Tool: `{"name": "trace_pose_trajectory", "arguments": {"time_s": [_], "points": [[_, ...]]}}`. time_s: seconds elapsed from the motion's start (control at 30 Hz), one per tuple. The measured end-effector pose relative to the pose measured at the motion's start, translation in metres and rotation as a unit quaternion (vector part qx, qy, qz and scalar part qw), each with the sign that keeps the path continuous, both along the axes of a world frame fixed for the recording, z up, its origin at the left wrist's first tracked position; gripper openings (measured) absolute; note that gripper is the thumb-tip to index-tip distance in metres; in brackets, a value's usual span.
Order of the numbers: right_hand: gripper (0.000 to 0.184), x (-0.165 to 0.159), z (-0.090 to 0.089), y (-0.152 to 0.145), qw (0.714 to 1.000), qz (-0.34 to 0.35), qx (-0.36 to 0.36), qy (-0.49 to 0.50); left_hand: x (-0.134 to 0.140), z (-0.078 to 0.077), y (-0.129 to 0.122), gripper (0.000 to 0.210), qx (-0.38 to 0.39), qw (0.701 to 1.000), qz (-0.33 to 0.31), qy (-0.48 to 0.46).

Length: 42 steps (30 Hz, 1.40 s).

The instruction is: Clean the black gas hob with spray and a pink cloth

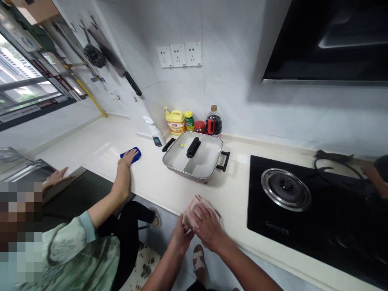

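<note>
A pale pink cloth [200, 200] lies bunched on the white counter near its front edge. From above, my right hand [207, 226] presses onto it, fingers bent into the fabric. My left hand [182, 232] grips the cloth's near left side at the counter edge, its fingertips partly hidden. Just beyond the cloth sits a square electric pan [209, 161] with a glass lid and black handles; neither of my hands touches it.
At left, another person's hand [129, 157] rests on a blue cloth [137, 154]. A spray bottle [156, 135], yellow jug [176, 121], green-labelled bottle [189, 120], red-lidded jar [199, 127] and dark bottle [216, 123] stand behind the pan. A black gas stove [281, 222] lies right.
</note>
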State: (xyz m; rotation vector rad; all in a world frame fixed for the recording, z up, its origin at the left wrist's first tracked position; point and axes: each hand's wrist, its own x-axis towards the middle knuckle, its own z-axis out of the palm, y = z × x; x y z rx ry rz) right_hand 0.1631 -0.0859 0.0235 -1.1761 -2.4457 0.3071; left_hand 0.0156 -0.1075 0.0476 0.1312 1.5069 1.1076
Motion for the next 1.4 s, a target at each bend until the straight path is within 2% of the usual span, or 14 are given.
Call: {"name": "trace_pose_trajectory", "arguments": {"time_s": [0.13,0.23,0.3,0.4,0.5,0.57,0.63,0.8,0.9,1.0,1.07,1.2,1.3,1.4], "points": [[0.057,0.019,-0.001,0.029,0.996,-0.063,-0.047,-0.037,-0.024,0.004,-0.005,0.046,0.018,0.99,-0.046,0.134],[0.054,0.05,0.0,0.062,0.982,-0.156,-0.078,-0.068,-0.038,0.008,0.008,0.052,0.102,0.957,-0.097,0.255],[0.054,0.078,-0.001,0.085,0.967,-0.219,-0.092,-0.094,-0.046,0.008,0.026,0.048,0.181,0.902,-0.157,0.359],[0.057,0.118,-0.003,0.112,0.945,-0.286,-0.104,-0.119,-0.055,0.003,0.061,0.047,0.267,0.762,-0.288,0.515],[0.059,0.13,0.002,0.127,0.934,-0.316,-0.115,-0.12,-0.057,-0.007,0.094,0.051,0.299,0.664,-0.374,0.575],[0.063,0.118,0.008,0.128,0.929,-0.331,-0.127,-0.107,-0.057,-0.014,0.109,0.054,0.314,0.625,-0.408,0.586],[0.063,0.095,0.012,0.12,0.928,-0.332,-0.137,-0.098,-0.058,-0.022,0.117,0.057,0.329,0.57,-0.442,0.609],[0.058,0.042,-0.001,0.063,0.963,-0.246,-0.071,-0.09,-0.062,-0.036,0.118,0.06,0.363,0.486,-0.427,0.67],[0.06,0.038,-0.008,0.039,0.973,-0.214,-0.034,-0.074,-0.063,-0.038,0.118,0.061,0.379,0.454,-0.407,0.696],[0.059,0.055,-0.005,0.061,0.975,-0.205,-0.034,-0.078,-0.063,-0.036,0.119,0.062,0.378,0.447,-0.403,0.703],[0.056,0.074,0.0,0.1,0.968,-0.221,-0.056,-0.1,-0.063,-0.033,0.12,0.061,0.368,0.451,-0.407,0.704],[0.062,0.116,0.003,0.204,0.948,-0.269,-0.093,-0.145,-0.063,-0.028,0.121,0.059,0.339,0.452,-0.42,0.71],[0.066,0.146,0.003,0.276,0.943,-0.264,-0.104,-0.174,-0.063,-0.025,0.121,0.059,0.325,0.444,-0.433,0.714],[0.067,0.171,0.013,0.33,0.921,-0.292,-0.167,-0.197,-0.062,-0.021,0.122,0.059,0.32,0.448,-0.439,0.71]]}}
